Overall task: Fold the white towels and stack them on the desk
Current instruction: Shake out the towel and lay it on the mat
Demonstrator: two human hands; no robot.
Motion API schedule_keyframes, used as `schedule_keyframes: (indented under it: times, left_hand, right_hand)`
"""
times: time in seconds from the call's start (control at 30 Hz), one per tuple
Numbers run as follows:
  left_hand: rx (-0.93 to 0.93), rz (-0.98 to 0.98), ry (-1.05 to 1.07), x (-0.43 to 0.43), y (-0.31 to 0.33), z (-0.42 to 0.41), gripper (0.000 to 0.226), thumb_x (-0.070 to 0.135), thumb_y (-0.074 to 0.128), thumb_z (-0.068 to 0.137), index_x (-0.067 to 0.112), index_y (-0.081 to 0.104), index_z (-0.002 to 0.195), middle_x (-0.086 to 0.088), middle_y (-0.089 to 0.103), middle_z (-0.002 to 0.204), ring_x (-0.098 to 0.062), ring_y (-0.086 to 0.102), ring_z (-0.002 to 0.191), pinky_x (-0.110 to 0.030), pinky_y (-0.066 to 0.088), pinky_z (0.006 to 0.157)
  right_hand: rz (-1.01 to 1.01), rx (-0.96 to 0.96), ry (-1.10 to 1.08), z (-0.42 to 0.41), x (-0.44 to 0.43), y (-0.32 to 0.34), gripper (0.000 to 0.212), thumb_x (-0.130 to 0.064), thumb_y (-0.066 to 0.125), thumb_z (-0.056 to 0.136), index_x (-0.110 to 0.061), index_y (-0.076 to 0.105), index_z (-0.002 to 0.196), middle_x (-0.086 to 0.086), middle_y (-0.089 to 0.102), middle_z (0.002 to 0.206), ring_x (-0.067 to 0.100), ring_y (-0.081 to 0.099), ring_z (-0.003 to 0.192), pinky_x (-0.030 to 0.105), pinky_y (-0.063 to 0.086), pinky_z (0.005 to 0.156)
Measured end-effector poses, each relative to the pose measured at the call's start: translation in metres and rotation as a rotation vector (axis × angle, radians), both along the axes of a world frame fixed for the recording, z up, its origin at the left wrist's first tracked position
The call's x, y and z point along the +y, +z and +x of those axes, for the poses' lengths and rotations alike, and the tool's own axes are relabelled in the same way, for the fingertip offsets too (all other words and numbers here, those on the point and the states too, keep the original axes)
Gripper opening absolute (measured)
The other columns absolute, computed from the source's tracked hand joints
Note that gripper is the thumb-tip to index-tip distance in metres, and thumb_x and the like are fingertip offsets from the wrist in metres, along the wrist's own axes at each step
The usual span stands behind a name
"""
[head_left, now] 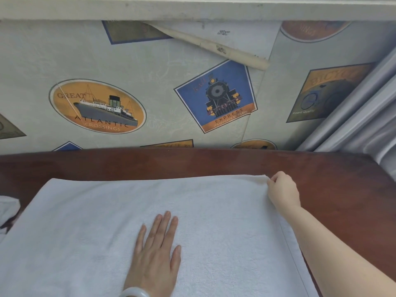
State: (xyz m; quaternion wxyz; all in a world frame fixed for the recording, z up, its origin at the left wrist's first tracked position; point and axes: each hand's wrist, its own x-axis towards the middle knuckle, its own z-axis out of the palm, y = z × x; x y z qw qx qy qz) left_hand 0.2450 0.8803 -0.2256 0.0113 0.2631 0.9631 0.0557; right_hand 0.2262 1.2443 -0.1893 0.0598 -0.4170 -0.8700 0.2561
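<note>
A large white towel (102,221) lies spread flat over the dark red-brown desk (321,174). My left hand (155,251) presses flat on the towel's middle, fingers straight and pointing away from me; a pale bangle sits on that wrist. My right hand (282,188) pinches the towel's far right corner, fingers curled round the edge.
Another piece of white cloth (8,207) lies at the desk's left edge, partly cut off. Behind the desk stands a wall with ship and train wallpaper (150,93), peeling near the top. Grey curtains (368,116) hang at the right.
</note>
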Motion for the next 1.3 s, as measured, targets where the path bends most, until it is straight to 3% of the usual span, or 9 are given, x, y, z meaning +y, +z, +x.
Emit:
schedule_keyframes:
  times: [0.13,0.33,0.43,0.53,0.83,0.97,1.03,1.13,1.3]
  left_hand:
    - [0.001,0.001,-0.004,0.0,0.0,0.001,0.063,0.046,0.011,0.102,0.016,0.039,0.15,0.0,0.032,0.159,-0.015,0.026,0.146,-0.046,0.021,0.112]
    - [-0.005,0.007,0.006,0.001,0.0,0.001,0.062,0.046,0.011,0.101,0.018,0.035,0.152,0.001,0.027,0.161,-0.015,0.025,0.147,-0.046,0.021,0.113]
    - [-0.023,0.014,0.011,0.001,0.002,0.002,0.063,0.046,0.011,0.101,0.018,0.037,0.151,0.002,0.028,0.16,-0.014,0.024,0.147,-0.046,0.021,0.113]
    - [-0.013,0.014,0.009,0.002,0.004,0.003,0.062,0.045,0.011,0.102,0.019,0.036,0.152,0.002,0.027,0.161,-0.015,0.026,0.147,-0.046,0.021,0.112]
    - [-0.188,0.076,-0.081,-0.001,0.012,0.003,0.057,0.048,0.032,0.098,0.024,0.042,0.148,0.003,0.033,0.158,-0.015,0.033,0.145,-0.044,0.022,0.109]
    - [-0.459,0.625,-0.019,-0.033,0.041,-0.034,0.038,0.027,0.056,0.096,0.056,0.06,0.12,0.035,0.038,0.146,0.018,0.03,0.133,-0.014,0.024,0.112]
    - [-0.381,0.796,0.208,-0.07,0.046,-0.063,0.039,0.01,0.059,0.094,0.046,0.072,0.102,0.025,0.055,0.132,0.007,0.047,0.124,-0.007,0.031,0.102]
    - [0.005,0.493,0.498,-0.129,0.047,-0.124,0.025,0.012,0.06,0.091,0.018,0.066,0.115,-0.006,0.055,0.133,-0.026,0.049,0.127,-0.034,0.037,0.105]
    - [-0.246,0.024,0.912,-0.189,0.059,-0.207,0.048,0.04,0.036,0.103,0.004,0.046,0.134,-0.021,0.047,0.134,-0.039,0.047,0.123,-0.042,0.04,0.099]
  right_hand:
    - [0.081,-0.049,0.005,-0.009,0.002,-0.002,0.03,-0.046,0.05,0.095,-0.017,0.054,0.089,0.006,0.052,0.095,0.03,0.049,0.093,0.041,0.041,0.086]
    - [0.321,-0.035,-0.026,-0.015,-0.007,-0.004,0.018,-0.023,0.056,0.097,-0.008,0.06,0.106,0.016,0.054,0.115,0.036,0.047,0.106,0.043,0.034,0.09]
    - [0.449,0.121,0.297,-0.014,-0.033,-0.007,0.034,-0.019,0.048,0.096,-0.013,0.058,0.128,0.01,0.052,0.139,0.032,0.045,0.128,0.046,0.032,0.098]
    - [0.424,-0.078,0.606,0.002,-0.048,-0.026,0.061,-0.048,0.013,0.098,-0.026,0.029,0.153,-0.003,0.024,0.161,0.017,0.016,0.15,0.044,0.009,0.12]
    - [0.342,-0.243,0.372,-0.001,-0.046,-0.03,0.059,-0.044,0.017,0.103,-0.022,0.012,0.158,-0.005,0.006,0.165,0.012,0.001,0.151,0.052,0.003,0.121]
    - [0.536,-0.108,0.38,-0.002,-0.065,-0.021,0.059,-0.037,0.022,0.1,-0.007,0.045,0.145,0.01,0.036,0.155,0.028,0.025,0.146,0.06,0.016,0.112]
    - [0.577,0.093,0.536,-0.002,-0.112,-0.017,0.067,-0.041,0.014,0.102,0.0,0.058,0.132,0.017,0.051,0.144,0.03,0.035,0.138,0.053,0.018,0.109]
    - [0.48,0.162,0.795,-0.012,-0.2,-0.017,0.075,-0.038,0.002,0.104,-0.002,0.065,0.125,0.015,0.058,0.136,0.025,0.04,0.132,0.041,0.011,0.114]
    - [0.326,0.063,0.776,-0.041,-0.263,-0.036,0.07,-0.044,0.007,0.103,-0.006,0.055,0.138,0.008,0.048,0.148,0.02,0.032,0.141,0.044,0.012,0.118]
